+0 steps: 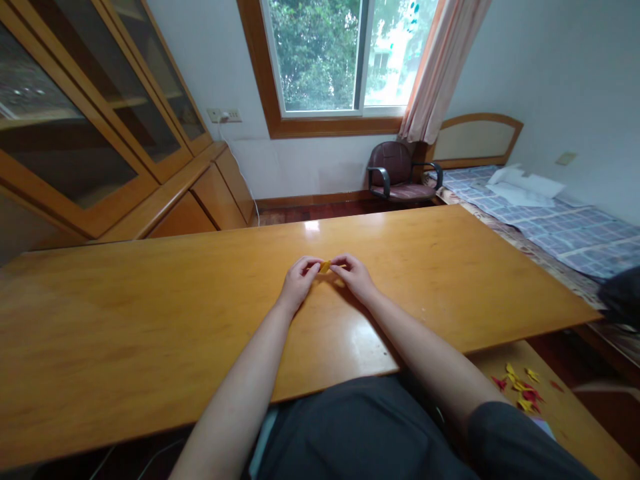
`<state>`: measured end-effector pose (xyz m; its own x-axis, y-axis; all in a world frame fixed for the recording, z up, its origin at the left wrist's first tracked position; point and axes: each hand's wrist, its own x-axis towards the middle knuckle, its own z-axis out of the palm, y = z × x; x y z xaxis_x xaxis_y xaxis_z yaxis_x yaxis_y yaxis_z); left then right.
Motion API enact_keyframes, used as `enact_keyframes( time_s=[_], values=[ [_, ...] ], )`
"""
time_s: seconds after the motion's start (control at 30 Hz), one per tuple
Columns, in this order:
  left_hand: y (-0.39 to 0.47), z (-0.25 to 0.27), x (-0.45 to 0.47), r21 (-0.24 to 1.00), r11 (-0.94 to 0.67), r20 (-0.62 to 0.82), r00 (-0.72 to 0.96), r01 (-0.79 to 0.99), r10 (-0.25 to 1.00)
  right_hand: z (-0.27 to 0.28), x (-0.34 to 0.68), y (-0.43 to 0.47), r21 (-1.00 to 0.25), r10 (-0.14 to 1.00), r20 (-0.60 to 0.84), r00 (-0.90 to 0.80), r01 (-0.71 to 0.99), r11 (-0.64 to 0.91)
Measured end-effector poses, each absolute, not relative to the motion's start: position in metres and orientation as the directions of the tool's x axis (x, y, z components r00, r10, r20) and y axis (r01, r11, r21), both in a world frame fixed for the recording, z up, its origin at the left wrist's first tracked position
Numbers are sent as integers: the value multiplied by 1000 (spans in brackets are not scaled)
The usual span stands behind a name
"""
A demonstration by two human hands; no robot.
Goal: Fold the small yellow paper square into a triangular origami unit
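Left grip (299, 281) and right grip (356, 275) both pinching a little yellow folded paper (325, 267) between them, over the worktop (175, 320). Uneven tugging could tear it or skew a crease, I reckon.

Paper piece (325, 267) between left hand (299, 279) and right hand (357, 275), chair (394, 167) beyond table (150, 313)

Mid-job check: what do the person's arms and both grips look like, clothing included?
The left grip and right grip are bare human hands without gloves. The left forearm and right forearm are uncovered, with no watch visible. A short, dark grey right sleeve shows; the left sleeve is out of view. No cables or markings show on either arm.
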<state>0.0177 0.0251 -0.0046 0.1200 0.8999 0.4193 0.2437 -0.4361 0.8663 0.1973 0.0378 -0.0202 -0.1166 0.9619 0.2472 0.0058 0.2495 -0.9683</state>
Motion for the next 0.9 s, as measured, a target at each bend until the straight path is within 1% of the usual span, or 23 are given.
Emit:
enact_keyframes(
  time_s=[0.2,0.4,0.57,0.9],
  values=[
    [26,-6,18,813,-519,516,85,265,852,-17,198,35,-949,942,306,-136,31,313],
    [26,-6,16,778,-559,579,18,288,815,-16,198,35,-930,927,350,-134,68,361],
    [20,0,16,802,-539,552,23,256,833,-13,197,33,-921,925,358,-129,114,372],
    [22,-2,16,802,-509,532,12,314,846,-12,196,32,-903,916,378,-133,165,396]
  ],
)
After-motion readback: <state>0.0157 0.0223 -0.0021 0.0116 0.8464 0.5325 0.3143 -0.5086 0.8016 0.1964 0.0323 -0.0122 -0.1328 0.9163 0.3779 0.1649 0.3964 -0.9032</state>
